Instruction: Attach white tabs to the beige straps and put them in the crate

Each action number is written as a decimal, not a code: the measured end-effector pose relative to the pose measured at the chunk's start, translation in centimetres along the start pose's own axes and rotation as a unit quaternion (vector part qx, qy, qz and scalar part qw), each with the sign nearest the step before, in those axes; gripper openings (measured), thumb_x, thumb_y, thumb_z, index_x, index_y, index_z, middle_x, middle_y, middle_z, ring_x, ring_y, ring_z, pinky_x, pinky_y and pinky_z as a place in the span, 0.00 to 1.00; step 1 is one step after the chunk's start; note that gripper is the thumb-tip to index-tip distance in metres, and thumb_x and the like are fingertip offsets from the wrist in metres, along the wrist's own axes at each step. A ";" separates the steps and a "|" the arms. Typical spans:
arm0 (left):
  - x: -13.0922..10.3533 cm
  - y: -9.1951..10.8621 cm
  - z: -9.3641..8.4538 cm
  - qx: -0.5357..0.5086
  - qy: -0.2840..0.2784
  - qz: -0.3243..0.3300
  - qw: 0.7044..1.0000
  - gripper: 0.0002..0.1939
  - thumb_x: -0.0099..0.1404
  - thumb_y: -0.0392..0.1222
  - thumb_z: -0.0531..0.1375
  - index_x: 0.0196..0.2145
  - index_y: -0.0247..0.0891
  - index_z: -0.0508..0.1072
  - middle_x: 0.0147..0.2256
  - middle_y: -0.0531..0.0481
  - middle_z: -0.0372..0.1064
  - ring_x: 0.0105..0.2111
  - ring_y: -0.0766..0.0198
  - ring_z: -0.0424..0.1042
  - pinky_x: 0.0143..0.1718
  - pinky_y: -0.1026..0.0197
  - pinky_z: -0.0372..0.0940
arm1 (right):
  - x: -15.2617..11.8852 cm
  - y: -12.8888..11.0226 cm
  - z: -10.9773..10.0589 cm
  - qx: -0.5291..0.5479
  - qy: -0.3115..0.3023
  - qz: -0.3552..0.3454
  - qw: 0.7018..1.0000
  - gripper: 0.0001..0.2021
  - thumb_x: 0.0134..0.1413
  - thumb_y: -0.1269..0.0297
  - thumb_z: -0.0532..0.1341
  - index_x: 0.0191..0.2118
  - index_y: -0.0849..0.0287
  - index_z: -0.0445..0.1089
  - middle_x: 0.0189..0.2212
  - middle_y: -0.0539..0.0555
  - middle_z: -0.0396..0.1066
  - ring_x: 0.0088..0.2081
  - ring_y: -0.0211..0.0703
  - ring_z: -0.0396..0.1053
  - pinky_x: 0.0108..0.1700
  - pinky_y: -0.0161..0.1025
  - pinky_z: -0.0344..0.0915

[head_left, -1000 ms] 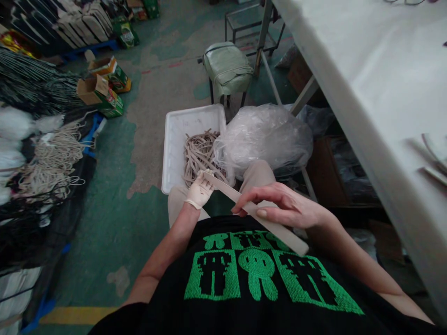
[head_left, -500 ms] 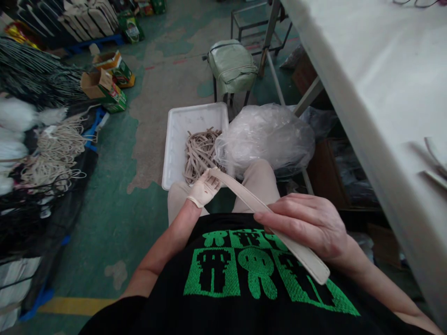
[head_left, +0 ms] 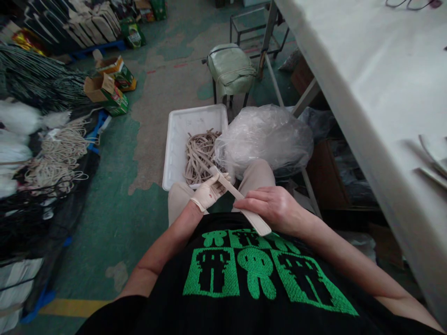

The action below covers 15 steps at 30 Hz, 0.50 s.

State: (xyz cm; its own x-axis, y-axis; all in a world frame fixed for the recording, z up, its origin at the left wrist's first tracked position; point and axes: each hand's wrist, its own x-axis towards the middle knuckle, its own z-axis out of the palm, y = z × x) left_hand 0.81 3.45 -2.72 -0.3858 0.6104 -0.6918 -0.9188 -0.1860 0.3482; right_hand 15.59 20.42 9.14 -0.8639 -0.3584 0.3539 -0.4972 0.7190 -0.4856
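A flat, pale beige strap (head_left: 257,222) with a rounded near end slants between my hands above my lap. My right hand (head_left: 270,205), bare, pinches it not far from that rounded end. Farther out, my left hand (head_left: 209,193) wears a thin pale glove and lies palm up, its fingers curled about the strap. Just beyond my left hand, a tangled heap of beige strips (head_left: 200,151) fills part of a white plastic bin (head_left: 168,149). Whether the strap's far end runs into that heap is hard to make out.
A clear plastic bag (head_left: 268,137) bulges beside the bin, with a green-covered stool (head_left: 230,67) behind. A white-topped table (head_left: 384,70) runs along my right. Bundled cords (head_left: 59,153) and open cartons (head_left: 104,93) stand on the left.
My right hand has moved forward and left, toward my left hand, bringing the strap's rounded end with it. The span of strap between the hands is shorter. My left hand has shifted slightly right.
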 end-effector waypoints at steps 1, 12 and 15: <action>0.0 -0.3 0.1 0.008 -0.005 -0.004 1.000 0.15 0.73 0.39 0.54 0.47 0.31 0.79 0.39 0.41 0.80 0.37 0.61 0.79 0.47 0.60 0.71 | 0.1 0.4 0.7 0.007 -0.001 0.004 1.000 0.13 0.70 0.69 0.51 0.48 0.63 0.72 0.29 0.53 0.73 0.29 0.39 0.70 0.32 0.37 0.65; -1.5 0.0 0.7 -0.044 -0.010 -0.057 0.997 0.17 0.75 0.40 0.51 0.41 0.33 0.79 0.31 0.47 0.80 0.28 0.65 0.78 0.41 0.59 0.72 | -0.6 -3.0 -1.5 0.014 0.084 -0.111 0.990 0.13 0.71 0.70 0.51 0.54 0.61 0.68 0.44 0.60 0.78 0.50 0.45 0.76 0.48 0.42 0.76; -1.4 0.0 0.7 -0.051 -0.035 -0.063 0.996 0.17 0.75 0.40 0.51 0.41 0.32 0.79 0.32 0.46 0.80 0.29 0.64 0.79 0.42 0.60 0.72 | -0.6 -3.1 -1.6 -0.025 0.081 -0.090 0.992 0.12 0.70 0.70 0.52 0.52 0.61 0.69 0.45 0.60 0.78 0.50 0.45 0.76 0.49 0.41 0.76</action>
State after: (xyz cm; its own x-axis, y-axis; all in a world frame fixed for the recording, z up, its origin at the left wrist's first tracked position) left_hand 1.41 3.10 -1.33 -0.2625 0.6857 -0.6789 -0.9649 -0.1787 0.1926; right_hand 17.82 19.35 11.72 -0.7345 -0.3864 0.5578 -0.6347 0.6820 -0.3634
